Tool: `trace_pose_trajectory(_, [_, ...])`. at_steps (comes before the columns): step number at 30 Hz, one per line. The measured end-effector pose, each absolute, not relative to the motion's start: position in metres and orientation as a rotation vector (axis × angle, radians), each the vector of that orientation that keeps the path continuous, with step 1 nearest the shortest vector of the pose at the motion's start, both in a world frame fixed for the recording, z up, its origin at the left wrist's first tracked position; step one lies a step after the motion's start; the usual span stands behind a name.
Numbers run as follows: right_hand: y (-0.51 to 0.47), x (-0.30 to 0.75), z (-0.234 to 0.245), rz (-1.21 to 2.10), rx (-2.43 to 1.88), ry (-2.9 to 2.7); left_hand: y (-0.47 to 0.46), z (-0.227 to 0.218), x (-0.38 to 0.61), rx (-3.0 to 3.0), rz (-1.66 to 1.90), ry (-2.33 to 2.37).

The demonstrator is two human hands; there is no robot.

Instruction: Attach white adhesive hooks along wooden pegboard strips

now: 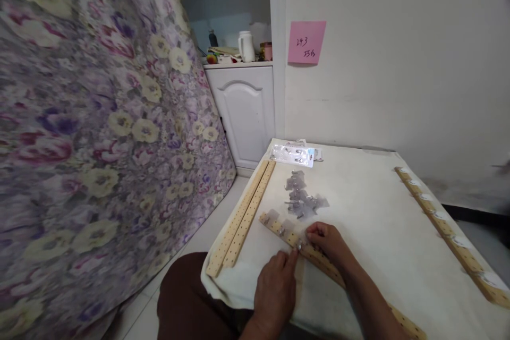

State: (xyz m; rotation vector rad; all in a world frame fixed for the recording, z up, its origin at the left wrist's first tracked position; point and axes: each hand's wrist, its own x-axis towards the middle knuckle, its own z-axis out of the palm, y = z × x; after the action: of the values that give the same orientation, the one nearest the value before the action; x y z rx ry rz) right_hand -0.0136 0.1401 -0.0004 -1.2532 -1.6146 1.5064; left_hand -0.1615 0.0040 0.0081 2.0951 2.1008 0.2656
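Note:
A long pale wooden strip with rows of holes (274, 227) slants across the near part of the cloth-covered table. Small metal clips (281, 231) with clear plastic tabs sit along its far end. My left hand (275, 282) is at the strip's near edge, fingers curled and fingertips against another metal clip. Just beyond, my right hand (327, 240) pinches the clear plastic tab (305, 234) by that clip; its forearm crosses over the strip. A loose pile of similar clips with grey translucent tabs (300, 199) lies past the strip.
Two more perforated wooden strips (243, 218) lie side by side along the table's left edge. Another strip (448, 231) with whitish pieces along it runs down the right edge. Clear packaging (292, 155) lies at the back. A floral curtain (99, 117) hangs at left.

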Motion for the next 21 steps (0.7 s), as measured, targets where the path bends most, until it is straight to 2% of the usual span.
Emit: trace_pose_trajectory(21, [0.1383, -0.0156, 0.0017, 1.467, -1.256, -1.661, 0.0036, 0.0147, -0.1598, 2.040, 0.224, 2.093])
